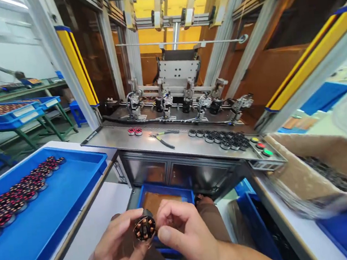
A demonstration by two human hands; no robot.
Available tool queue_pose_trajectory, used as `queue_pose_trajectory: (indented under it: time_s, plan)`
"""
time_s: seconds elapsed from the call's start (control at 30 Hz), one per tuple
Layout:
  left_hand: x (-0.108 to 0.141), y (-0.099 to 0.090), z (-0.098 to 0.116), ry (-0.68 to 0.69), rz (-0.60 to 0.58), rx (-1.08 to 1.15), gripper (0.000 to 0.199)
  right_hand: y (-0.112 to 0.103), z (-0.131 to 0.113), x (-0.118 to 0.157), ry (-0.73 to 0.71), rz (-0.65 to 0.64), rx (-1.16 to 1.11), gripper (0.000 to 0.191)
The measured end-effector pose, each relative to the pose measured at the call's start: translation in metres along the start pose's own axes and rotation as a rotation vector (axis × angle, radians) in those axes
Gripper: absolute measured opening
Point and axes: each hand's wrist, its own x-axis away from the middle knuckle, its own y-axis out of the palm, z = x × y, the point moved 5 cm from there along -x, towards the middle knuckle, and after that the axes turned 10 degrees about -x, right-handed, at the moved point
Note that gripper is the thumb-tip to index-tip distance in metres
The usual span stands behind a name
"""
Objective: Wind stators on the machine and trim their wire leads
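My left hand grips a small round motor stator between thumb and fingers, with its black face and copper windings turned towards me. Fine copper wire ends seem to stick out around its rim. Close against the stator's right side, my right hand is closed, thumb and fingertips pinched together. What lies in that pinch is hidden or too thin to make out. Both hands are above my lap, in front of the machine's metal ledge.
Pliers lie on the ledge between two red-topped stators and a group of black parts. Push buttons sit at its right end. A blue tray with rows of stators is on the left, an open carton on the right.
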Motion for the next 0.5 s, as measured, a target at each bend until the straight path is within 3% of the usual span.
queue_pose_trajectory:
  time_s: [0.13,0.27,0.37,0.43,0.5]
  plan:
    - [-0.002,0.019,0.012,-0.070,-0.099,0.016,0.048,-0.016,0.006,0.008,0.167,-0.022,-0.133,0.042]
    - [-0.001,0.032,0.034,-0.191,0.053,0.253,0.050,-0.039,0.015,0.013,0.278,-0.308,-0.362,0.041]
    - [0.001,0.036,0.039,-0.220,0.124,0.323,0.048,-0.055,0.024,0.020,0.269,-0.523,-0.324,0.040]
    - [0.000,0.037,0.035,-0.182,0.088,0.297,0.052,-0.059,0.036,0.026,0.283,-0.488,-0.301,0.039]
    - [-0.002,0.036,0.029,-0.116,0.026,0.266,0.057,-0.054,0.051,0.033,0.358,-0.333,-0.373,0.043]
